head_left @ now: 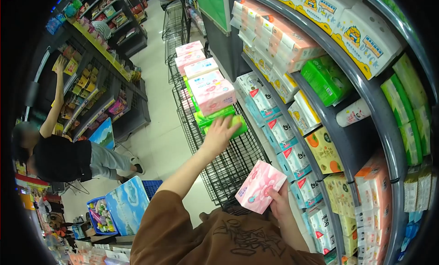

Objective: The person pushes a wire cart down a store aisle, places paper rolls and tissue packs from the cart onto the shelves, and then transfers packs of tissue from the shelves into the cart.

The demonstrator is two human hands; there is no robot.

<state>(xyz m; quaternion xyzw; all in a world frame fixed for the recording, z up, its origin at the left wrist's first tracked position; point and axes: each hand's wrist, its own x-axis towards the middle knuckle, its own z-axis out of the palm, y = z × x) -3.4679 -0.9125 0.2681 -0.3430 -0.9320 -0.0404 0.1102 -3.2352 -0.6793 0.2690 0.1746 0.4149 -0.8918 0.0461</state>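
My right hand (280,202) holds a pink tissue box (260,186) with a flower print, tilted, close to my body. Over the wire basket rack (238,162), my left hand (220,133) reaches forward. Its fingers and thumb are bent over a green tissue pack (238,129), touching its top. Another green pack (215,117) lies just beyond it. Several pink and white tissue boxes (213,92) are lined up farther along the rack. My left fingertips are partly hard to make out against the green wrapping.
Curved shelves (336,110) of tissue packs stand close on my right, with a green pack (325,80) and a white roll (353,112). At left, another person (57,157) reaches toward snack shelves (91,86). A blue crate (101,214) stands on the floor.
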